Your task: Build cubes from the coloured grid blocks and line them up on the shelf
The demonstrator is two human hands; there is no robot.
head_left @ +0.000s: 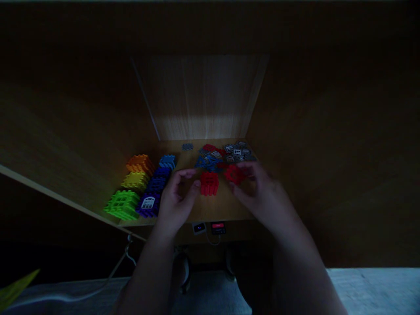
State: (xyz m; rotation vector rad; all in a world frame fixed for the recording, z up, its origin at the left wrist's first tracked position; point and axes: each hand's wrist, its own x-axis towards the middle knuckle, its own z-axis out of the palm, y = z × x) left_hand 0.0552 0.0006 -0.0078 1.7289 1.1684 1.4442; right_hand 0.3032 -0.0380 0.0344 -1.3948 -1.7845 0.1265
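Note:
A stack of red interlocking plastic tiles [209,183] stands on the wooden shelf between my hands. My left hand [175,197] is beside it, fingers curved and apart, the thumb tip at the stack's left edge; whether it touches I cannot tell. Between the thumb and fingers of my right hand [259,188] is a red interlocking tile [234,174], held just right of the stack. Behind them lies a loose heap of blue tiles [207,162], with some red tiles [209,148] among it. Grey window-patterned tiles [236,152] are piled at the back right.
Orange [139,162], yellow [134,180] and green tile stacks [122,204] line the left, next to light blue [167,161], dark blue [156,183] and purple stacks [147,204]. A grey tile [187,146] lies at the back. Wooden panels enclose the shelf. Small devices [198,228] sit below its front edge.

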